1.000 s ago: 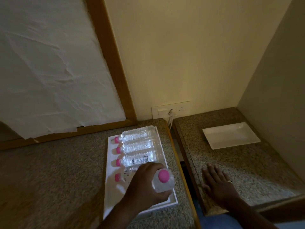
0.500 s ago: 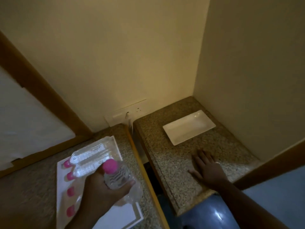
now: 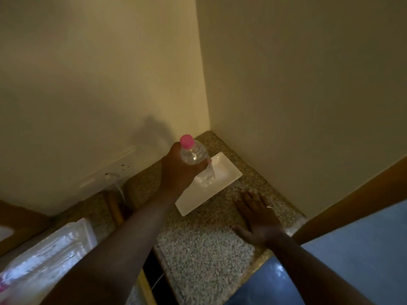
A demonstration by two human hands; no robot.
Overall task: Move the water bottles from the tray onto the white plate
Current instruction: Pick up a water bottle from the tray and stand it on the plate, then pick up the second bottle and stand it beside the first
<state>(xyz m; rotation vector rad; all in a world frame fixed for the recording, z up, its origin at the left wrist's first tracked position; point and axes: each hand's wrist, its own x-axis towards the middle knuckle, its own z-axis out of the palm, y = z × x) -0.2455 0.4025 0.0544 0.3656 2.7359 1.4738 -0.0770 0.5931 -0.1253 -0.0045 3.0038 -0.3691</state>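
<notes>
The left hand (image 3: 178, 172) has its grip tight around a bottle (image 3: 197, 160) with a pink cap (image 3: 186, 141), upright over the white plate (image 3: 222, 177) in the far corner. The right hand (image 3: 257, 219) lies flat and open on the bench (image 3: 204, 249). More bottles (image 3: 44, 256) wait on the tray at the near left. Set down crooked or let go too soon, the tall bottle could tip and roll off.

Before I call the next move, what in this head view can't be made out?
- Tray and its bottles: blurred, cut off by the left edge; count unclear.
- Bottle base: whether it touches the plate cannot be told.
- Plate's left part: hidden behind the left hand.
- Wall socket: too dim.
</notes>
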